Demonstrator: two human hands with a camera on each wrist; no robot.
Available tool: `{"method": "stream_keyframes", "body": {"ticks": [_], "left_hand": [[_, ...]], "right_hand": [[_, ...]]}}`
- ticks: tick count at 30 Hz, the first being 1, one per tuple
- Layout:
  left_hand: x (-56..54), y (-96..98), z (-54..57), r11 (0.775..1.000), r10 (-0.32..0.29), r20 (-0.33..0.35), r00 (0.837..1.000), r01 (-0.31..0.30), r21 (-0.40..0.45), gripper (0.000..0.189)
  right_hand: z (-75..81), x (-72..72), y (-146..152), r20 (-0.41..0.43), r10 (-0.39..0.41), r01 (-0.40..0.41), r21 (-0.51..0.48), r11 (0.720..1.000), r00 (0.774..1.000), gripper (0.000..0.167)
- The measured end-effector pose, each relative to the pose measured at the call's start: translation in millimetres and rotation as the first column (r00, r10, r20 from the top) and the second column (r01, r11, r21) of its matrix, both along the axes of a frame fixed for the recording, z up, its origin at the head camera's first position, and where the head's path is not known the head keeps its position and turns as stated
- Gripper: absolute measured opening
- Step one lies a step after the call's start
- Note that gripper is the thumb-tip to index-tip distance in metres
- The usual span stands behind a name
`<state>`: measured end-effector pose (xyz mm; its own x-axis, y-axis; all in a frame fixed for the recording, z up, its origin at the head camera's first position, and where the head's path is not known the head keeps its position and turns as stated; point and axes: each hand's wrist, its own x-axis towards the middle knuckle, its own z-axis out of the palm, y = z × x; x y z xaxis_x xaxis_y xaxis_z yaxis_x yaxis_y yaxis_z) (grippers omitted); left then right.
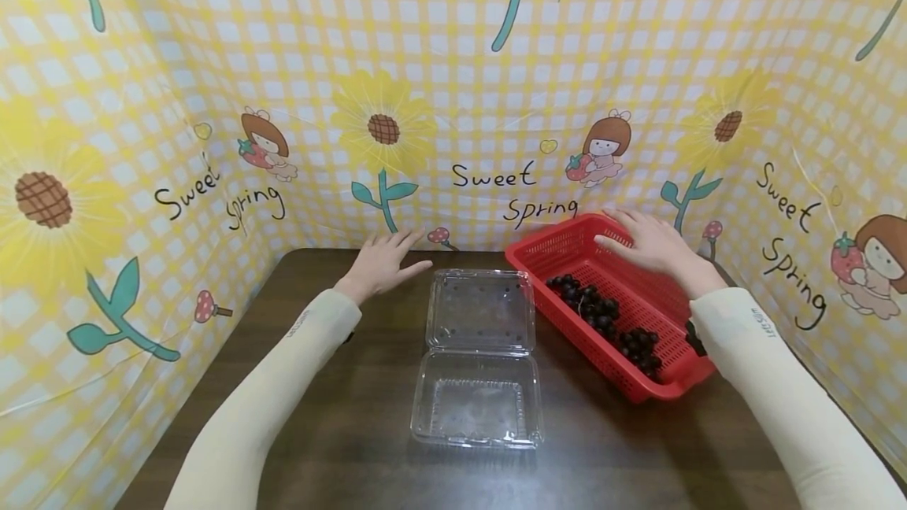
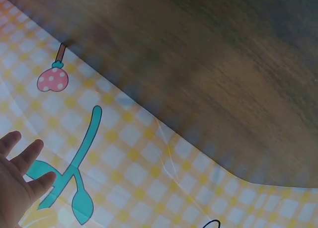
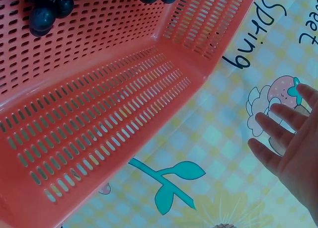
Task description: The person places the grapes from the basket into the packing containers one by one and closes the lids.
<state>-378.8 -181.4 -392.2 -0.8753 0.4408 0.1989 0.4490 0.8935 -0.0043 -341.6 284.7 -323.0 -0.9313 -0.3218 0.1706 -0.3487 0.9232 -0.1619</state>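
My left hand (image 1: 383, 264) is held out over the back left of the table with its fingers spread, holding nothing. In the left wrist view the same hand (image 2: 21, 181) shows at the lower left corner, its fingers apart. To its right lies a clear plastic clamshell box (image 1: 476, 400), lid laid back. My right hand (image 1: 650, 245) hovers above the back right rim of a red perforated basket (image 1: 567, 321), fingers extended and bare. Bunches of dark grapes (image 1: 601, 313) lie inside the basket, and some grapes (image 3: 43, 18) appear at the top of the right wrist view.
The dark wooden table (image 1: 340, 431) backs onto a yellow checked cloth (image 1: 468, 101) printed with flowers and figures, which also stands along both sides. The basket sits at an angle to the right of the clamshell, with its back end close to the cloth.
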Motion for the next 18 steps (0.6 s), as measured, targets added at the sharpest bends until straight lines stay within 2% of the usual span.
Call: {"method": "stream_keyframes", "body": {"ticks": [8,18], "left_hand": [[3.6,0.0,-7.5,1.000,-0.006,0.011,1.000,0.006,0.019,0.075],[8.9,-1.8,-4.9,0.999,-0.007,0.044,0.999,0.005,0.051,0.074]], "right_hand": [[-0.4,2.4,1.5,0.011,0.004,-0.004,0.001,1.000,1.000,0.073],[2.2,6.5,5.3,-0.003,0.005,-0.005,-0.002,1.000,1.000,0.069]]}}
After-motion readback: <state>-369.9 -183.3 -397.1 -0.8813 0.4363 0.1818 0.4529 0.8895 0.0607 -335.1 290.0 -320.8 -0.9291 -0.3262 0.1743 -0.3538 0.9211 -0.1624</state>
